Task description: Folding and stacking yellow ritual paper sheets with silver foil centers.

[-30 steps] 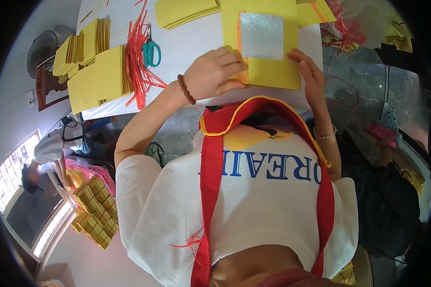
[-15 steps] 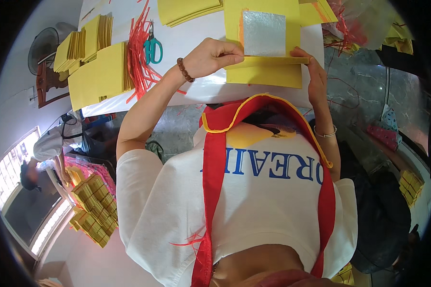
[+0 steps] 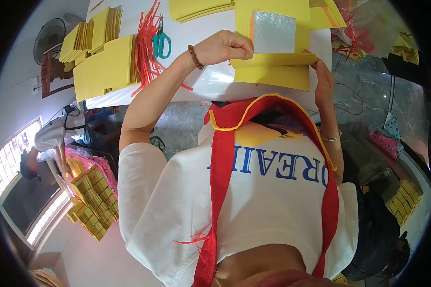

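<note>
A yellow paper sheet point(image 3: 273, 76) lies at the table's front edge, with a folded strip point(image 3: 285, 60) running across it. Just beyond the fold is a silver foil square point(image 3: 275, 33) edged with orange on its left. My left hand point(image 3: 231, 47) is closed, its thumb and curled fingers pinching the strip's left end. At the right end, my right hand point(image 3: 324, 82) grips the strip's corner with its fingertips; part of that grip is hidden behind the paper. Teal-handled scissors point(image 3: 161, 44) lie left of my left hand, beside a bundle of red plastic strings point(image 3: 147, 48).
Stacks of yellow paper point(image 3: 105, 64) stand at the table's left, and another pile point(image 3: 201, 8) lies at the back. A fan point(image 3: 50, 38) is beyond the left edge. Another person point(image 3: 57, 134) bends over tied yellow bundles point(image 3: 96, 196) at far left. Clear plastic point(image 3: 368, 21) lies at back right.
The whole view has shifted, so the table appears further right. My hands keep hold of the strip, which now shows a broader, flatter face.
</note>
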Demonstrator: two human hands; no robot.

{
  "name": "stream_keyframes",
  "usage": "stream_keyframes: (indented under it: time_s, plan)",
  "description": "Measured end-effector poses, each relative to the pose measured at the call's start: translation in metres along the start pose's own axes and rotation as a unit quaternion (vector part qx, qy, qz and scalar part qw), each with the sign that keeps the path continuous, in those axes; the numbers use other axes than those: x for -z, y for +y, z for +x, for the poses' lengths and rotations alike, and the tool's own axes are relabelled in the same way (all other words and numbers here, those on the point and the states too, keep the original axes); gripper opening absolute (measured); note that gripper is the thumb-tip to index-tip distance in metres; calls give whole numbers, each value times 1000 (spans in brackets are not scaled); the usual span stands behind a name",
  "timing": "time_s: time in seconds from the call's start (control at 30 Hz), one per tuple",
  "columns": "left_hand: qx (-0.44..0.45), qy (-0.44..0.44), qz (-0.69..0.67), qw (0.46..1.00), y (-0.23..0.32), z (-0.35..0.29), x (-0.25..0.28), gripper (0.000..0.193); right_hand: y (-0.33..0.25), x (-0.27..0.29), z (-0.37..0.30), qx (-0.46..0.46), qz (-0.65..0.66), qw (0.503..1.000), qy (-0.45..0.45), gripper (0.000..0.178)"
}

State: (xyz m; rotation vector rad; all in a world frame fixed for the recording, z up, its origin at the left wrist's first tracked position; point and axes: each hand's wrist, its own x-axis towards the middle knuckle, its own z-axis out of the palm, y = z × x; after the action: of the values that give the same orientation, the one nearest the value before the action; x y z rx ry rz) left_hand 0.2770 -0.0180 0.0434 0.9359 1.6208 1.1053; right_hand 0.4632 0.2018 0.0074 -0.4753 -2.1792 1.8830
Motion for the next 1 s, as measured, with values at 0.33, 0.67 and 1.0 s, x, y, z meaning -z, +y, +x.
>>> stream_keyframes:
  time_s: [0.33,0.67,1.0]
  plan:
    - [-12,-21,15,1000,2,3,5,19,8,3,0,-4,-9,1000,-13,41]
    - [1,-21,14,1000,-1,3,4,18,1,12,0,79,115,988,-69,43]
    - [-169,40,267,948,11,-19,7,53,7,-3,3,19,-26,999,26,18]
